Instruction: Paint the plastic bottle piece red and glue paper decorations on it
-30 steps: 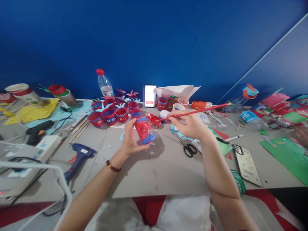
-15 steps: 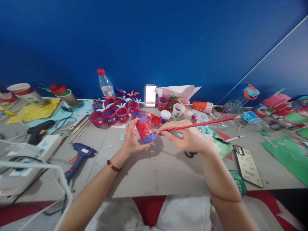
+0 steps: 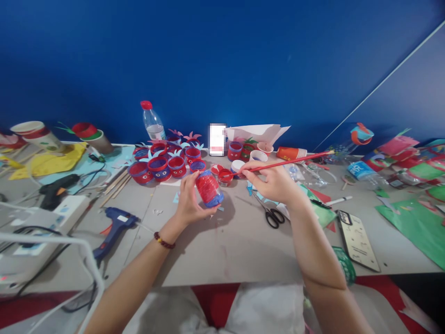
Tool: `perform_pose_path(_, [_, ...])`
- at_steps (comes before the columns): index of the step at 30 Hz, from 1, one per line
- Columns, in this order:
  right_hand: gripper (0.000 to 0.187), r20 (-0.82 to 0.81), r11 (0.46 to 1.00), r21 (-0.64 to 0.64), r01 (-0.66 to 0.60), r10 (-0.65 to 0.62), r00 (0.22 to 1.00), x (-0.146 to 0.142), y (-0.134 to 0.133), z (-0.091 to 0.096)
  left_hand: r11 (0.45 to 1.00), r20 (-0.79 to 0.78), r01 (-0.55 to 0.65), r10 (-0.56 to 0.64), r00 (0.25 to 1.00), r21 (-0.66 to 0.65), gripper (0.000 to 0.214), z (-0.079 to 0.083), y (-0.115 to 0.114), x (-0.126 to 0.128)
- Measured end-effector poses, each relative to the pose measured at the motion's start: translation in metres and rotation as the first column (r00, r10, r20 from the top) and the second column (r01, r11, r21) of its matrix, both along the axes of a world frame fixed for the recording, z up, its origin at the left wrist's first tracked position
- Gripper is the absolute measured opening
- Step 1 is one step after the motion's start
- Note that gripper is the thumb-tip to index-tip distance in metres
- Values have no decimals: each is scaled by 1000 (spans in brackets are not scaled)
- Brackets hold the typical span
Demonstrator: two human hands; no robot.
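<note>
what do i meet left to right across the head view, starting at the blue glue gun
Blue glue gun, left hand, red-and-blue container, red paint pot, right hand, phone lying flat, green sheet.

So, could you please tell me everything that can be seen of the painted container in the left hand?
The painted container looks like a small, rounded piece of clear plastic. Its middle is streaky red, with blue at both ends; a patch on its right side seems unpainted and see-through. It is tilted, lower end toward the right, and held over the table between the thumb and fingers of the left hand. The paintbrush is not touching it.
</note>
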State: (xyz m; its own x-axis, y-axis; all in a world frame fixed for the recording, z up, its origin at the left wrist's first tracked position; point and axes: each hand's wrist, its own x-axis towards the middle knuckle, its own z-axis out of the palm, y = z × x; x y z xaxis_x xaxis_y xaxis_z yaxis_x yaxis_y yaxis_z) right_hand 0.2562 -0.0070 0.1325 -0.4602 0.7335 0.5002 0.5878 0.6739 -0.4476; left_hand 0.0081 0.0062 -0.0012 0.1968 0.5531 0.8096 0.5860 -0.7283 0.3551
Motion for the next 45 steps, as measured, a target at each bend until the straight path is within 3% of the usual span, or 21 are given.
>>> perform_pose_path(7, [19,61,996,-69,-59,63,996,-17,-14,2,999,-28,-40,39,999,-26,116,3,-2,2])
perform_pose_path(13, [17,-11,982,-80,-173,173,985,-23,-26,10,1000,-30,-21,21,999,5,116,2,-1,2])
perform_pose_path(24, [17,-172,988,-114,-105,84,982,-3,-17,15,982,35,36,-30,999,-184,124,-2,2,2])
perform_pose_path(32, [18,-123,969,-188,-160,139,983,-15,-15,6,986,-2,-41,42,999,-161,111,7,-2,3])
perform_pose_path(38, [19,-67,987,-120,-108,100,993,-12,-7,6,991,7,-52,53,999,-123,107,8,-2,3])
perform_pose_path(45, [17,-41,999,-46,25,-27,999,0,-3,0,990,11,-53,55,998,-129,107,6,-1,3])
